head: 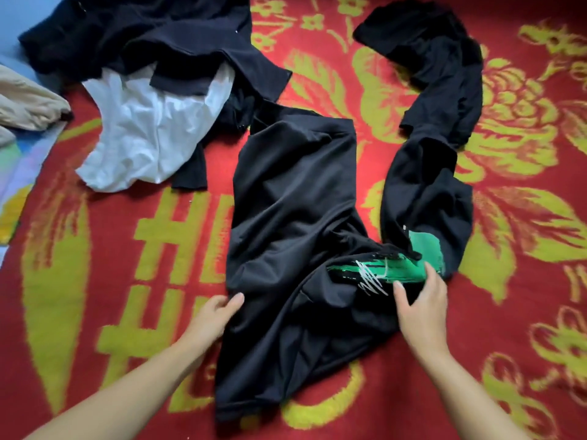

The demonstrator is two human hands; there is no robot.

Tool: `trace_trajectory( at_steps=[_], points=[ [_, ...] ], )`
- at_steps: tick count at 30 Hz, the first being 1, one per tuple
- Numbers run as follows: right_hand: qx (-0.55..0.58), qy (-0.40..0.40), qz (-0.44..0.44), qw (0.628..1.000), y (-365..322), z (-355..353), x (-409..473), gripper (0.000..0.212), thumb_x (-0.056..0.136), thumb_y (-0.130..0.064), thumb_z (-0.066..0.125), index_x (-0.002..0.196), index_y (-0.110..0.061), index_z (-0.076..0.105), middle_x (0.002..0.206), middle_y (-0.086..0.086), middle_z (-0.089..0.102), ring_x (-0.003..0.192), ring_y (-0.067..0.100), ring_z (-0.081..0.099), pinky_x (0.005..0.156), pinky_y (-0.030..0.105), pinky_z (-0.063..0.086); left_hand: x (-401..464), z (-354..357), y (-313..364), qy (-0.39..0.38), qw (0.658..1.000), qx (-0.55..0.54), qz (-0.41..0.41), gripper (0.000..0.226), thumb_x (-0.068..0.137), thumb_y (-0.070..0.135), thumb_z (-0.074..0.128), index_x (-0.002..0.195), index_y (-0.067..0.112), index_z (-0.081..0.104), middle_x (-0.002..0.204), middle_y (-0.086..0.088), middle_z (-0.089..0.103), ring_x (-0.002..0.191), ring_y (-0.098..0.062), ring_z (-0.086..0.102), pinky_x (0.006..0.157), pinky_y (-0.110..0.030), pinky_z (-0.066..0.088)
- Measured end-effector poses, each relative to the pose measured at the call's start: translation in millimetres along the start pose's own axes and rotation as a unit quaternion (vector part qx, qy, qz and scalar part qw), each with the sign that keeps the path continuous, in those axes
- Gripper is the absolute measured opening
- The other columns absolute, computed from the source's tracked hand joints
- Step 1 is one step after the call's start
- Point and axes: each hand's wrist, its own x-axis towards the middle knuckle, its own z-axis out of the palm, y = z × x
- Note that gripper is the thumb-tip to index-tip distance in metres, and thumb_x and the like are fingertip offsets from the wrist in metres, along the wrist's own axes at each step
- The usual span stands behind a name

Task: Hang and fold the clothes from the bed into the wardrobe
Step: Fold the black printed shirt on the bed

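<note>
A black garment [292, 201] with a green and white print [397, 269] lies crumpled lengthwise on the bed's red and yellow blanket [133, 249]. My left hand [216, 309] touches its left edge with relaxed fingers. Over the printed part, my right hand [419, 303] rests on the cloth with thumb and fingers spread. A second black garment [444, 106] stretches in a long curve from the print up toward the far right.
At the far left lies a heap of dark clothes [143, 36] over a white garment [152, 128]. A beige cloth [25, 103] sits at the left edge. No wardrobe is in view.
</note>
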Motion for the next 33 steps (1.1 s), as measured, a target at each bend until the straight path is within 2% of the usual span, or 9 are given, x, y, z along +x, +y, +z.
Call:
trace_trajectory(
  at_steps=[3,8,10,14,17,20,24,27,33],
  points=[
    [0.181,-0.033,0.277,0.943,15,17,-46,0.077,0.085,-0.023,0.069,0.143,0.004,0.026,0.136,0.027,0.043,0.126,0.037,0.045,0.108,0.043,0.034,-40,9,-35,-0.101,0.994,0.040,-0.031,0.063,0.063,0.057,0.077,0.113,0.021,0.063,0.101,0.010,0.070,0.094,-0.007,0.065,0.086,-0.026,0.051],
    [0.374,-0.137,0.403,0.824,-7,57,-54,0.073,0.071,-0.030,0.078,0.128,-0.005,0.041,0.130,0.010,0.054,0.111,0.028,0.058,0.095,0.048,0.049,-71,56,-43,-0.094,0.994,-0.036,-0.042,0.034,0.074,0.013,0.078,0.106,0.011,0.068,0.091,0.000,0.074,0.078,-0.008,0.070,0.065,-0.017,0.053],
    [0.394,-0.115,0.383,0.828,-14,45,-44,0.034,0.081,-0.014,0.067,0.110,-0.005,0.050,0.119,0.016,0.058,0.099,0.027,0.060,0.085,0.041,0.052,-78,60,-39,-0.083,0.992,-0.082,-0.041,0.023,0.082,0.005,0.069,0.104,0.007,0.067,0.082,0.000,0.074,0.071,-0.012,0.070,0.061,-0.021,0.054],
    [0.261,-0.088,0.284,0.918,2,2,-61,0.021,0.088,-0.008,0.055,0.108,-0.007,0.052,0.101,0.010,0.057,0.090,0.024,0.059,0.074,0.032,0.047,-93,46,-55,-0.124,0.991,-0.036,-0.044,0.019,0.086,0.010,0.067,0.104,0.008,0.064,0.074,0.000,0.072,0.061,-0.011,0.066,0.055,-0.021,0.049],
    [0.217,-0.267,0.346,0.873,40,-4,-110,0.005,0.096,-0.007,0.045,0.094,-0.012,0.045,0.086,0.011,0.057,0.050,0.016,0.064,0.041,0.024,0.049,-94,34,-89,-0.089,0.986,0.133,-0.048,0.039,0.084,0.016,0.070,0.121,0.008,0.059,0.109,-0.004,0.068,0.095,-0.018,0.064,0.079,-0.026,0.047],
    [0.167,-0.275,0.335,0.885,69,-9,-116,0.014,0.098,-0.010,0.038,0.087,-0.011,0.045,0.078,0.010,0.060,0.036,0.005,0.057,0.034,0.018,0.044,-94,31,-107,-0.023,0.909,0.415,-0.042,0.047,0.087,0.030,0.066,0.127,0.009,0.053,0.125,-0.012,0.060,0.113,-0.028,0.058,0.088,-0.031,0.044],
    [0.197,-0.148,0.241,0.939,69,-26,-60,0.019,0.096,-0.009,0.044,0.079,-0.015,0.051,0.088,0.013,0.060,0.058,0.014,0.061,0.044,0.020,0.050,-96,40,-85,0.210,0.775,0.558,0.210,0.040,0.073,0.025,0.077,0.100,0.008,0.052,0.095,-0.014,0.057,0.087,-0.035,0.059,0.070,-0.043,0.050],
    [0.248,-0.149,0.221,0.931,57,-19,-10,0.020,0.096,-0.017,0.050,0.106,-0.001,0.056,0.101,0.016,0.058,0.085,0.022,0.061,0.067,0.032,0.057,-106,88,-68,0.164,0.721,0.507,0.443,0.025,0.077,0.036,0.060,0.087,0.014,0.054,0.077,-0.005,0.056,0.066,-0.027,0.060,0.053,-0.032,0.049],
    [0.202,-0.012,0.303,0.931,41,0,71,0.074,0.091,-0.037,0.058,0.141,0.004,0.023,0.138,0.022,0.044,0.126,0.035,0.046,0.102,0.039,0.038,-91,187,-58,0.103,0.761,0.605,0.211,0.051,0.093,0.047,0.045,0.130,0.015,0.033,0.123,-0.005,0.042,0.110,-0.022,0.050,0.074,-0.035,0.049]
  ],
)
